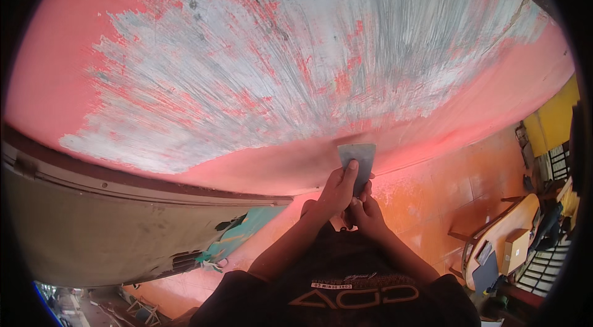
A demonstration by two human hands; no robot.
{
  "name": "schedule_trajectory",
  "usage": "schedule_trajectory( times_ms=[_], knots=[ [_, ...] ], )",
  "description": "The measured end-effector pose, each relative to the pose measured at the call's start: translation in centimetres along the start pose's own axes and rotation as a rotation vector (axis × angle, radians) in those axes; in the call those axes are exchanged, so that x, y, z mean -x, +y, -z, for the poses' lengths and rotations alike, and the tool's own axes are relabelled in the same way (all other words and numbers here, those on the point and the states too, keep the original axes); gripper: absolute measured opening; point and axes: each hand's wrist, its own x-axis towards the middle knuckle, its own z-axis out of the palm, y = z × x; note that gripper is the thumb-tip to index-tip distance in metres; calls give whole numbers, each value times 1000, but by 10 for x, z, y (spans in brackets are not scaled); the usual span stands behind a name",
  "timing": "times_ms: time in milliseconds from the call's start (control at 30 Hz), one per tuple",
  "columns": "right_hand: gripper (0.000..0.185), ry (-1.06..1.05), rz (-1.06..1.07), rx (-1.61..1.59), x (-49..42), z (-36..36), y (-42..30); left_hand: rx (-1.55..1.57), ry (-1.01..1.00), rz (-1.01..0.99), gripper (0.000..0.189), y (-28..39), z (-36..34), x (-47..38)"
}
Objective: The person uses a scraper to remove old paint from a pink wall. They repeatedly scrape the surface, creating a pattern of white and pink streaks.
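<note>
A flat metal scraper (357, 156) stands upright before my chest, its wide edge close to the wall; I cannot tell whether it touches. My left hand (334, 191) grips it with the thumb laid along the blade. Just below, my right hand (368, 213) closes around its lower end, so the handle is hidden. The wall (273, 72) carries a large grey-white patch of bare, streaked plaster with flecks of red-pink paint. Pink paint (51, 63) surrounds this patch at the left and along the bottom.
A brown-framed door or shutter panel (116, 229), torn at its lower edge, spans the left. Orange tiles (426, 202) cover the surface at right. There, a wooden table (500, 229) holds a cardboard box (515, 250) and a dark flat item (485, 273). A barred window (559, 162) lies beyond.
</note>
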Motion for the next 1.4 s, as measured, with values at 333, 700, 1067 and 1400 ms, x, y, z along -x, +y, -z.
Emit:
schedule_trajectory(
  times_ms=[333, 700, 1067, 1400],
  knots=[
    [30, 41, 63, 75, -13, -5, -3, 84, 130, -30, 56, 4, -6, -11],
    [27, 140, 190, 231, -26, -9, 16, -3, 112, -81, 59, 10, -5, -12],
    [16, 54, 151, -31, -20, -8, -15, -37, 76, -152, 57, 28, -16, -10],
    [20, 85, 108, -56, -26, -16, -7, -14, 116, -120, 56, 14, -4, -18]
  ],
)
